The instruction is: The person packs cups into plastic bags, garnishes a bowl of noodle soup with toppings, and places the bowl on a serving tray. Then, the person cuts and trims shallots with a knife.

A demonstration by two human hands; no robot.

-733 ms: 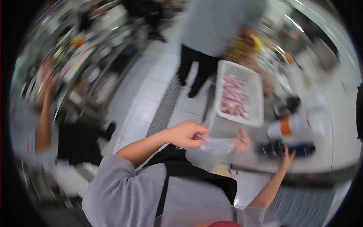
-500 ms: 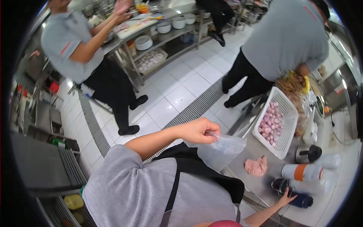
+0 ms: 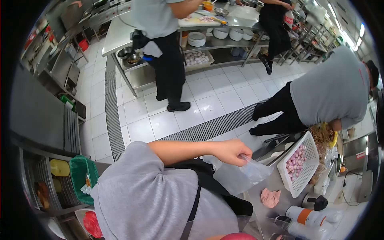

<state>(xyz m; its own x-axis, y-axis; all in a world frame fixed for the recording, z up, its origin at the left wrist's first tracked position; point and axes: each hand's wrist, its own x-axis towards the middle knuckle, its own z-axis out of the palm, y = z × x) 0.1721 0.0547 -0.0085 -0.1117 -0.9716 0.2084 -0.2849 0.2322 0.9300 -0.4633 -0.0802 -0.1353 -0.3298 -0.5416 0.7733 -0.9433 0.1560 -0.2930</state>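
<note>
By the left edge of the near grey steel counter (image 3: 287,203), the bare left hand (image 3: 237,153) is pinching a thin, clear plastic bag (image 3: 245,177) by one edge
The bag is hanging from that pinch, so a loosening thumb could be causing a slip, or the white perforated plastic crate (image 3: 308,170) to its right a snag; the right hand (image 3: 277,237) is barely showing, its grip impossible to tell; the orange-banded white cylinder (image 3: 304,216) is showing no readable writing

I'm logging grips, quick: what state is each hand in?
Left hand: closed, holding a translucent plastic bag.
Right hand: cannot be told, barely in view.
</note>
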